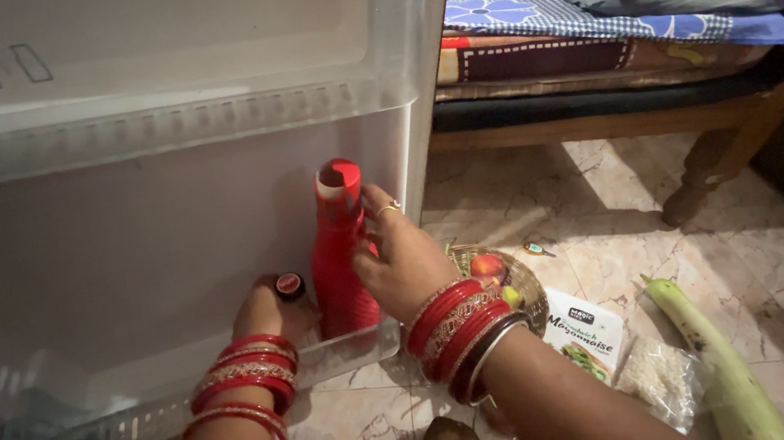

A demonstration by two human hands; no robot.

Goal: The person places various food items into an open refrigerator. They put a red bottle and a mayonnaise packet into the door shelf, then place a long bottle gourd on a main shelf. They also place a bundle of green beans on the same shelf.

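Note:
My right hand (399, 254) grips a tall red bottle (339, 247) that stands upright at the right end of the lower clear shelf (136, 420) of an open white fridge door (159, 210). My left hand (268, 312) is closed over a smaller bottle with a dark red cap (290, 285), just left of the red bottle in the same shelf. Both wrists carry stacks of red bangles. A ring shows on my right hand.
On the marble floor (617, 241) to the right lie a small wicker basket of fruit (511, 280), a white sauce packet (583, 331), a clear bag of white grains (660, 378) and a long pale green gourd (718, 359). A wooden bed (640, 107) with folded bedding stands behind.

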